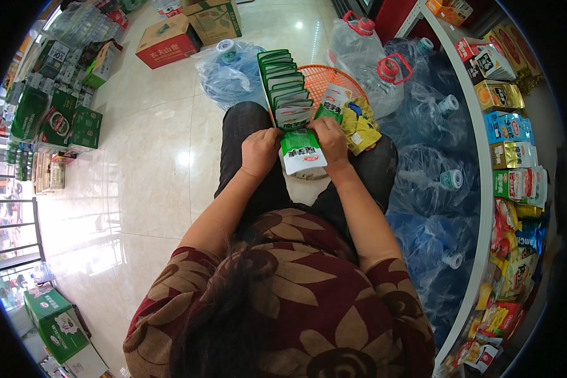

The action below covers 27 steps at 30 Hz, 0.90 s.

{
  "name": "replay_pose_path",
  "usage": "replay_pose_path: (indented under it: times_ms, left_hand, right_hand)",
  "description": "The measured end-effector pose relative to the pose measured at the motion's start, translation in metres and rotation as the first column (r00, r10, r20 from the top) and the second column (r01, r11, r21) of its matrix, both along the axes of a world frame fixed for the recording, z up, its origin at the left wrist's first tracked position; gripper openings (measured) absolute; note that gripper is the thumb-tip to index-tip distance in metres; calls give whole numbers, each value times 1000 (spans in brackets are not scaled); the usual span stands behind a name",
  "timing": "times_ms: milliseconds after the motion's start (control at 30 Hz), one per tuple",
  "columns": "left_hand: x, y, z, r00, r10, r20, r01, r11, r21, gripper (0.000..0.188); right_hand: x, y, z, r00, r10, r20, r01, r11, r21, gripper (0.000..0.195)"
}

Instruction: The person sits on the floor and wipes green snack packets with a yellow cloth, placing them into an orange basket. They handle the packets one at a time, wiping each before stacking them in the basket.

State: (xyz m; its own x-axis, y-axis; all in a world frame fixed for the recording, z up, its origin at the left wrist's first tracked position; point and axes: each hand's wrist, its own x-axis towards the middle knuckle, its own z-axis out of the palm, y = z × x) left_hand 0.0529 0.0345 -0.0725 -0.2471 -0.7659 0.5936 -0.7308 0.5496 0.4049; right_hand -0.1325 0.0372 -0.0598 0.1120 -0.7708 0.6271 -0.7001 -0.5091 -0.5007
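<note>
A green-and-white snack packet (304, 152) bearing writing lies between my hands, above my lap. My right hand (331, 143) grips its right edge near the top. At the packet's upper left, my left hand (261, 150) has its fingers curled closed at the edge. Just beyond stands a narrow box (265, 92) filled with a row of similar green-edged packets (286, 85). Another green-and-white packet (334, 100) leans by an orange plastic basket (319, 78). Beside it, a yellow cloth item (360, 128) with a blue patch rests near my right knee.
Large water bottles (446, 179) in plastic film line the right side, below a shelf (484, 189) of packaged snacks. One bagged bottle (229, 71) stands beyond my left knee. Cardboard cartons (167, 42) sit farther ahead. Green boxes (59, 115) are stacked at the left.
</note>
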Motion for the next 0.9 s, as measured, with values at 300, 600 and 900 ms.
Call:
replay_pose_path:
  times_ms: [300,600,900]
  left_hand:
    - [4,-2,15,996,-83,33,82,996,15,7]
    - [-1,-6,23,989,-5,145,-5,997,73,15]
    - [-3,3,39,998,48,31,-53,983,175,21]
  right_hand:
    - [-8,-10,-8,996,78,31,-83,976,203,7]
    - [-10,-6,7,995,101,19,-103,990,95,16]
    - [-7,-5,4,997,7,74,-25,971,239,19]
